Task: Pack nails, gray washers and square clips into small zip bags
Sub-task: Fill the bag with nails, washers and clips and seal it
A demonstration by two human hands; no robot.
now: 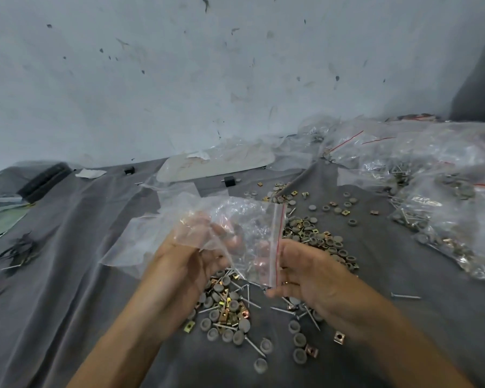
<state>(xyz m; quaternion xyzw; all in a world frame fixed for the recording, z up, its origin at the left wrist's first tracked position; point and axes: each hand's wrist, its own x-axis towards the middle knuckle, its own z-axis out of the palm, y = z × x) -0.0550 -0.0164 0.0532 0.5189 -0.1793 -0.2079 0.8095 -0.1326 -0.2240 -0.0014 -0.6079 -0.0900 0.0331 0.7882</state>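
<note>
Zip bag [244, 228] was gripped by left hand [185, 264] and right hand [305, 273]; filled bags [437, 208] were noted nearby; loose hardware [227, 312] was left unpacked.

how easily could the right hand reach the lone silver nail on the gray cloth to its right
Probably yes, once free: nothing lies between the right hand and the lone silver nail, but it now pinches the clear red-striped zip bag.

Lower left of frame: gray cloth [67, 303] bare, room for my left hand [179, 264]. Lower centre: hardware pile [224, 309] under both hands. Zip bag [244, 233], gripped by left hand and my right hand [305, 273], hangs over it. Right edge: heap of filled bags [445, 208] blocks. Far left: black ties [18, 252]. Lower right: lone nail [405, 296].
</note>
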